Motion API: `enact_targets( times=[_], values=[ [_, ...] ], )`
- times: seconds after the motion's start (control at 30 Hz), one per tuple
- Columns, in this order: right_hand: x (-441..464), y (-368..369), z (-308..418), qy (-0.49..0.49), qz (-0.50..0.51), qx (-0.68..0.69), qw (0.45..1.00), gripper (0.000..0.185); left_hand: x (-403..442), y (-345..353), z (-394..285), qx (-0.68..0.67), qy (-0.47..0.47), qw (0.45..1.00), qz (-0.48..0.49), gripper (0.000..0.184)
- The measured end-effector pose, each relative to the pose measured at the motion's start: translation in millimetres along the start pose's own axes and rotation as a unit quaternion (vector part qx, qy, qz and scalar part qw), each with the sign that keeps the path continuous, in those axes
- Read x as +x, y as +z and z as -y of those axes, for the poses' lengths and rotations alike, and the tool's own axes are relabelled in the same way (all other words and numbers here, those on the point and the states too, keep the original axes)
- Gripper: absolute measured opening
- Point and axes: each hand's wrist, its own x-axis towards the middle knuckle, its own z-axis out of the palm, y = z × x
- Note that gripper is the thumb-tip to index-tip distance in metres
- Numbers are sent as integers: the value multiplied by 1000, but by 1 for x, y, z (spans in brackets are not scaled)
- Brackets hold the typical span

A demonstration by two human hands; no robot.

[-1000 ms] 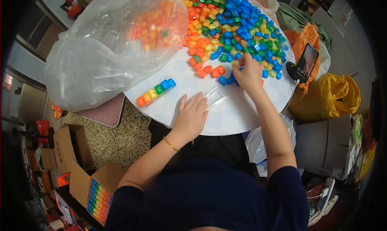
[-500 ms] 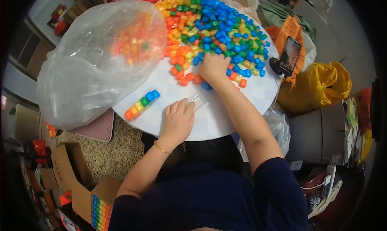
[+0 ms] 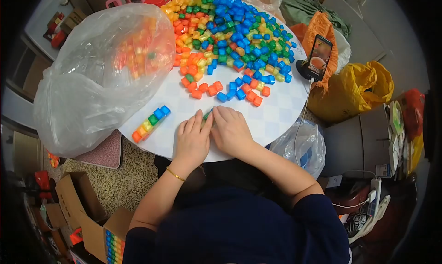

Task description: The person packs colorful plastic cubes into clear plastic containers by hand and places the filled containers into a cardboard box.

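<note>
Both hands meet at the front of the round table (image 3: 276, 119). My left hand (image 3: 193, 137) lies over the clear tray, which is mostly hidden, with its fingers closed along it. My right hand (image 3: 231, 129) touches the left at the fingertips, its fingers pressed together. Between them shows a dark green block (image 3: 207, 114); whatever else they cover is hidden. To the left sits a filled row of blocks (image 3: 151, 124), orange through yellow and green to blue. Loose orange blocks (image 3: 203, 87) and blue blocks (image 3: 222, 97) lie just beyond the hands.
A large heap of coloured blocks (image 3: 239, 29) covers the far side. At left rests a clear plastic bag (image 3: 92, 89) holding blocks. A phone (image 3: 319, 56) stands at the right edge, near a yellow bag (image 3: 354, 91). An open cardboard box (image 3: 94, 236) is at lower left.
My right hand has come back from the loose blocks to the tray beside my left hand. A green block now shows between the fingers. The camera view has shifted.
</note>
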Motion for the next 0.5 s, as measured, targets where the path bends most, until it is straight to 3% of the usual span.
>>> enact_targets(
  times=[0.1, 0.23, 0.3, 0.37, 0.5],
  values=[
    [-17, -2, 0, -4, 61, -72, 996, 59, -2, -4, 0, -15, -5, 1000, 15, 54],
    [-21, -5, 1, 6, 77, -43, 996, 62, -4, -4, -1, -32, -10, 999, 17, 58],
    [-20, -4, -3, -8, 159, -42, 986, 68, -3, -9, -3, -28, -24, 999, 0, 60],
    [-18, -8, -4, -6, 163, -6, 987, 63, -1, -21, -1, -126, -78, 989, 28, 62],
    [-11, -15, -44, -12, 8, 125, 992, 50, -12, -54, 31, -132, -104, 983, -69, 57]
  ],
)
